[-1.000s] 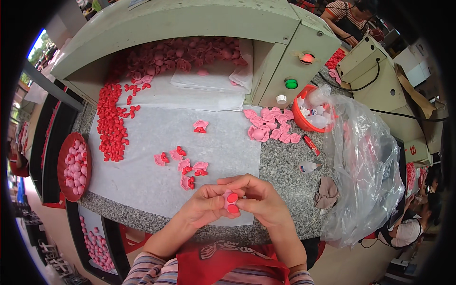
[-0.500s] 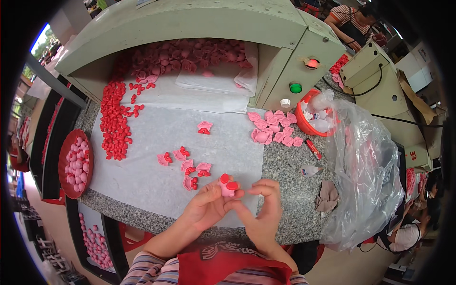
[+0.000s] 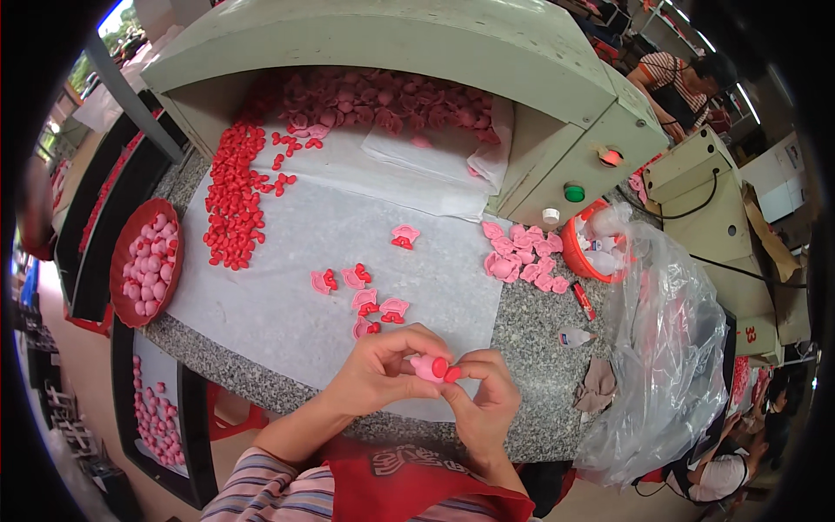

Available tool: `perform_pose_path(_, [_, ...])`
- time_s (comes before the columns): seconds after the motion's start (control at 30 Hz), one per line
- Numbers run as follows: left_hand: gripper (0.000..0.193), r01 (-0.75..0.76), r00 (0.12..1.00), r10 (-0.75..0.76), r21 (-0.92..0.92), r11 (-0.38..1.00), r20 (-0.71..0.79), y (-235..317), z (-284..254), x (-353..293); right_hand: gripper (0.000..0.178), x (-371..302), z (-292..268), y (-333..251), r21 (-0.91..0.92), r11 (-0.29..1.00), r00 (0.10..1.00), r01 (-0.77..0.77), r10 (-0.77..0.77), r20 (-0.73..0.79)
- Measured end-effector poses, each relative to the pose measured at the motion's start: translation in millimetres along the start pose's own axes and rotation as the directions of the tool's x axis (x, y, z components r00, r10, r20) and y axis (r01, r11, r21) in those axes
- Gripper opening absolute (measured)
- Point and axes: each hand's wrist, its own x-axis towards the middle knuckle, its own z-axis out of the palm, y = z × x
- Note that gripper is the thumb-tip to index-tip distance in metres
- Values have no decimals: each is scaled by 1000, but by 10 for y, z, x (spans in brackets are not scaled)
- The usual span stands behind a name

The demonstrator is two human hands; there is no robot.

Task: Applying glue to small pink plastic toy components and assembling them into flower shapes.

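Over the near edge of the white sheet, my left hand (image 3: 372, 370) pinches a small pink toy part (image 3: 425, 367) with rounded red ends. The thumb and fingers of my right hand (image 3: 487, 402) close on its red end from the other side. Beyond my hands, several pink pieces with red bow-like parts attached (image 3: 393, 310) lie on the white sheet (image 3: 287, 252). To the left is a long heap of loose red pieces (image 3: 233, 196). Plain pink shell-like pieces (image 3: 522, 254) are piled on the right.
A grey-green machine (image 3: 374, 39) arches over more pink pieces at the back. On the left stands a red basket (image 3: 122, 300) of pink balls. At right are an orange tub (image 3: 574, 252), a red tube (image 3: 584, 300), a small bottle (image 3: 574, 337), a cloth (image 3: 597, 385) and a clear plastic bag (image 3: 661, 348).
My right hand has come in and taken hold of the red end of the toy part. The part has tipped from upright to pointing right. The whole view has shifted slightly.
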Motion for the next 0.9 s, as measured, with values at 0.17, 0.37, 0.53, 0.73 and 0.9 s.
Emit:
perform_pose_path(0.17, [34,-81,996,80,-13,997,-25,-41,-75,-56,21,34,73,54,66,998,999,20,-23,44])
perform_pose_path(0.37, [29,-86,981,122,226,970,-150,12,-350,-120,21,95,295,130,-19,999,997,-39,40,60])
perform_pose_path(0.53, [37,273,441,724,848,454,-530,690,-1709,-371,25,9,377,147,-5,986,974,-165,164,158])
perform_pose_path(0.73, [37,911,185,902,412,-9,-390,1865,-2815,-1032,21,31,220,213,-57,976,954,-211,219,205])
perform_pose_path(0.9, [33,704,370,914,693,-157,-169,1515,-2355,-563,18,48,251,118,-87,970,942,-228,243,231])
